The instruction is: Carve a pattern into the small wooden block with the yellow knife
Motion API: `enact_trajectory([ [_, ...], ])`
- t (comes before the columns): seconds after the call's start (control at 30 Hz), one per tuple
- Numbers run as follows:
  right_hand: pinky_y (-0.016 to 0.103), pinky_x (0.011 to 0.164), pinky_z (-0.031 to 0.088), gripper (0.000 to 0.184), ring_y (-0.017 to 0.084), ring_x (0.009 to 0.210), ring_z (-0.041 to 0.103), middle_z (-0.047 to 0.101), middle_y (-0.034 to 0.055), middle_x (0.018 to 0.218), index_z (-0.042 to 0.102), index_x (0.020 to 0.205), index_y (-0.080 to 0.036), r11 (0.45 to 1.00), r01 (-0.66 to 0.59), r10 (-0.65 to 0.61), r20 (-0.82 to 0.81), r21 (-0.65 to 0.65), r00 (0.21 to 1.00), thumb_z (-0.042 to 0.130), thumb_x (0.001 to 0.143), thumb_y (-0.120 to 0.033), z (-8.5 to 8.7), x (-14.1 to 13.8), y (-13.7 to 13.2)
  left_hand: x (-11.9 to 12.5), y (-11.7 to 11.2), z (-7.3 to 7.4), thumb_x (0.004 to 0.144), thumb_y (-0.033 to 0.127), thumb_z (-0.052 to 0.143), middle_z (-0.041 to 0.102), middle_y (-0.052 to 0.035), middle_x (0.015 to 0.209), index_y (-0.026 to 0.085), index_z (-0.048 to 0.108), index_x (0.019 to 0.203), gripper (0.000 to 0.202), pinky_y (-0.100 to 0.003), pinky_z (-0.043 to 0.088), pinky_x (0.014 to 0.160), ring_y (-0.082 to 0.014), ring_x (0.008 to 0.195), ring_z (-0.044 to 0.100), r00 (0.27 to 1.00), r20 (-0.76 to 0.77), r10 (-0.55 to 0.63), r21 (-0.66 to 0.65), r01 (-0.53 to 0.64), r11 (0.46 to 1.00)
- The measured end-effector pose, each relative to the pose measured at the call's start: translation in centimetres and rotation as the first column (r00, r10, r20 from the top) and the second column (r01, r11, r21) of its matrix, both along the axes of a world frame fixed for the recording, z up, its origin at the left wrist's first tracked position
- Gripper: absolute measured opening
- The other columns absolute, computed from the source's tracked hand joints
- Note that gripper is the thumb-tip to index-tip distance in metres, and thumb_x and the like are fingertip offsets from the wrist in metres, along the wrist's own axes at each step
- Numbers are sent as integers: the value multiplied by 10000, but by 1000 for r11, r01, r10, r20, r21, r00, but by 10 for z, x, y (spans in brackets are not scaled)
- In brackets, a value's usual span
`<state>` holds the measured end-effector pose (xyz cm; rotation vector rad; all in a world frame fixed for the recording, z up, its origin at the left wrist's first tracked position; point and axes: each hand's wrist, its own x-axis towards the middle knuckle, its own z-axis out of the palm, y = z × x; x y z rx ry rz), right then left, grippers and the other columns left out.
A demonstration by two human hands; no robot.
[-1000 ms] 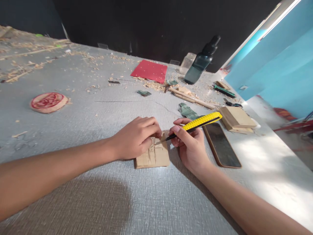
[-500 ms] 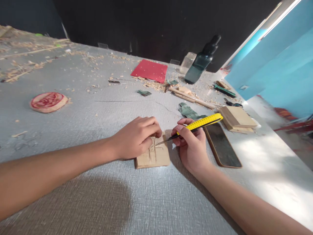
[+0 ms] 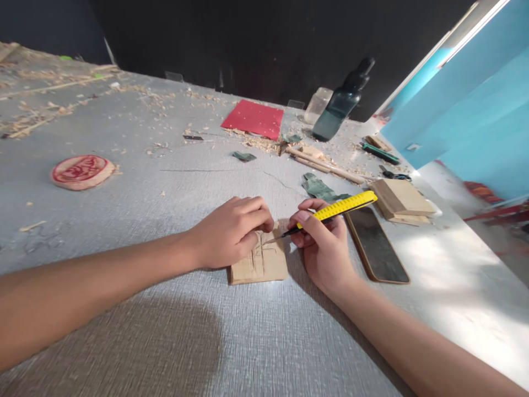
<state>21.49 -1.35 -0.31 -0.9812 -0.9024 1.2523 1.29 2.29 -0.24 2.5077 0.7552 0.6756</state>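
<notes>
A small flat wooden block (image 3: 261, 264) with carved grooves lies on the grey table (image 3: 173, 182). My left hand (image 3: 229, 231) rests on its upper left part, fingers curled and pressing it down. My right hand (image 3: 321, 245) is closed round a yellow utility knife (image 3: 334, 208), held like a pen. The blade tip touches the block's top face near my left fingertips.
A phone (image 3: 375, 243) lies face up right of my right hand, with stacked wood pieces (image 3: 400, 199) behind it. Further back are a red sheet (image 3: 253, 119), a dark dropper bottle (image 3: 341, 102), a glass jar (image 3: 316, 105), sticks, shavings and green scraps. A round red-carved disc (image 3: 81, 171) sits at left.
The knife shifted very slightly in my right hand, its tip staying on the block. My left hand has not moved.
</notes>
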Motion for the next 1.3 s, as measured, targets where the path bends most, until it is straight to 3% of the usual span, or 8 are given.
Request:
enact_trajectory([
  [0.33, 185, 481, 377, 212, 92, 584, 521, 657, -8, 697, 642, 950, -202, 1000, -25, 25, -1, 8, 1000, 817, 832, -226, 0, 0, 0, -1, -3, 3, 876, 20, 452, 585, -44, 1085, 176, 594, 1027, 260, -356, 405, 881, -177, 965, 543, 997, 76, 2, 56, -7, 998],
  [0.7, 178, 492, 392, 198, 87, 582, 525, 673, -1, 710, 655, 956, -209, 1000, -25, 25, 12, -1, 1000, 814, 841, -235, -2, 1, 0, -1, -5, 5, 955, 241, 542, 586, -36, 1059, 180, 591, 968, 79, -390, 383, 875, -185, 936, 552, 996, 63, -64, 63, 60, 996],
  [1.3, 178, 490, 399, 216, 88, 574, 528, 671, 0, 700, 653, 948, -204, 1000, -23, 23, 14, -1, 1000, 829, 832, -249, -2, 1, 0, 1, -5, 4, 948, 217, 609, 598, -25, 1035, 179, 595, 912, 54, -363, 385, 861, -168, 933, 556, 998, 38, -44, 127, 38, 991],
])
